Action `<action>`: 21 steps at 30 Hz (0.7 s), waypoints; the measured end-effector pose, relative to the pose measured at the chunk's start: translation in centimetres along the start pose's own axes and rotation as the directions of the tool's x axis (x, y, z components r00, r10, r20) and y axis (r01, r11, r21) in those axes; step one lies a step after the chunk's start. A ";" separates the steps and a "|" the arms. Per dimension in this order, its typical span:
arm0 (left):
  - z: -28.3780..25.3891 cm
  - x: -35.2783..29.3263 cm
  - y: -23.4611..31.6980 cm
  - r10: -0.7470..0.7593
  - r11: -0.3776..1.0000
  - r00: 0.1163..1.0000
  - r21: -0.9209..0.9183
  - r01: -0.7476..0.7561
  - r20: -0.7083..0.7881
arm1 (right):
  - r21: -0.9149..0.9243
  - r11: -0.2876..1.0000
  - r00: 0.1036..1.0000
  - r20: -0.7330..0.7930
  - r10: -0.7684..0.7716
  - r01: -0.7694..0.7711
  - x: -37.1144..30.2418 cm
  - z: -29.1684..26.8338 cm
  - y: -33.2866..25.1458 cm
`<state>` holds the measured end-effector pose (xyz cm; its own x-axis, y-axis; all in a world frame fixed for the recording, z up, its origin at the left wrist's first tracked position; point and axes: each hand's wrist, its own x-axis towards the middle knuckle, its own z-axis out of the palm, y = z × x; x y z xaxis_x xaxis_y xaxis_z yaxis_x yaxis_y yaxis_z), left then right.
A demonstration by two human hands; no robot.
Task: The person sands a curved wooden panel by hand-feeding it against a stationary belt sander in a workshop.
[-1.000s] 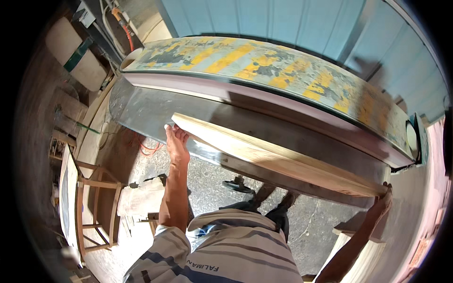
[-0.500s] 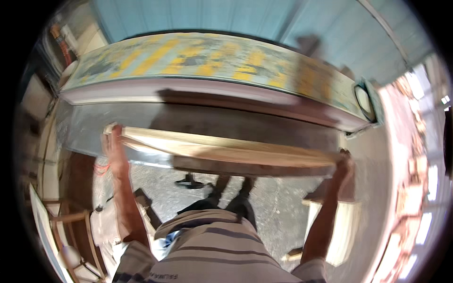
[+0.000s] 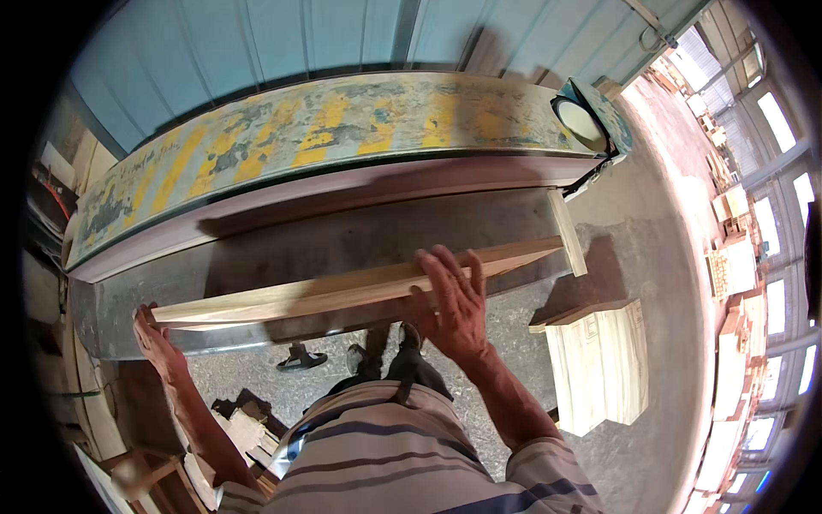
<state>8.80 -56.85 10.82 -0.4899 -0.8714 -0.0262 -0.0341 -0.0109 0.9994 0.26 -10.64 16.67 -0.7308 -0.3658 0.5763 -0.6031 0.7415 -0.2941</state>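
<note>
A long, pale wooden board (image 3: 342, 294) lies slantwise over a grey metal bed (image 3: 257, 253); I cannot tell whether it is one piece or several laid together. At the board's left end, my left hand (image 3: 161, 347) has its fingers closed round the corner. My right hand (image 3: 454, 308) is on the right half of the board, fingers spread across its upper edge and thumb on the near side. A short wooden strip (image 3: 567, 231) lies crosswise at the board's right end.
Behind the bed runs a long machine guard (image 3: 342, 116) with worn yellow stripes, a round opening at its right end. A blue panel wall (image 3: 300, 34) stands beyond. Stacked pale boards (image 3: 598, 364) are on the floor at right, wood scraps (image 3: 248, 433) at lower left.
The board has come down onto the bed and now tilts up to the right. My right hand has left its right end and moved inward along it. The view has shifted right.
</note>
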 end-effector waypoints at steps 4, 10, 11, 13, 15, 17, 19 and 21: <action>0.0 -0.3 0.6 -0.017 1.000 0.998 -0.021 0.016 -0.056 | -0.173 0.982 0.998 -0.020 0.067 -0.070 -1.7 -2.3 4.7; -1.1 -0.1 0.0 0.059 0.994 0.998 0.095 -0.059 0.003 | -0.032 0.836 0.792 -0.343 0.505 -0.548 -4.4 -5.3 13.1; 0.2 -0.4 0.9 0.000 1.000 0.999 0.008 0.000 -0.047 | 0.183 0.734 0.669 -0.312 0.675 -0.654 -5.3 -5.1 14.6; -0.2 0.4 0.2 -0.069 0.985 0.997 -0.161 0.062 -0.043 | 0.437 0.684 0.714 -0.124 0.689 -0.584 -7.1 -4.2 16.8; -2.1 1.5 -2.2 -0.012 0.939 0.999 -0.343 0.030 0.053 | 0.593 0.538 0.737 0.145 0.660 -0.599 -7.8 -3.2 17.3; -1.3 0.0 -1.6 -0.036 0.936 0.993 -0.343 0.074 0.115 | 0.630 0.413 0.714 0.346 0.609 -0.658 -8.4 -2.2 17.9; -1.9 -0.5 -3.0 -0.058 0.985 0.947 -0.138 0.106 0.316 | 0.629 0.365 0.700 0.436 0.565 -0.686 -9.2 -0.4 19.4; -3.6 0.1 -5.2 -0.119 0.989 0.935 -0.038 0.140 0.334 | 0.643 0.328 0.698 0.481 0.531 -0.692 -9.0 0.7 19.6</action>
<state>12.05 -58.63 5.72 -0.7452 -0.6493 -0.1521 -0.0694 -0.1513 0.9860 -5.17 6.76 5.22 -0.9838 -0.1325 -0.1206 0.1026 0.1351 -0.9855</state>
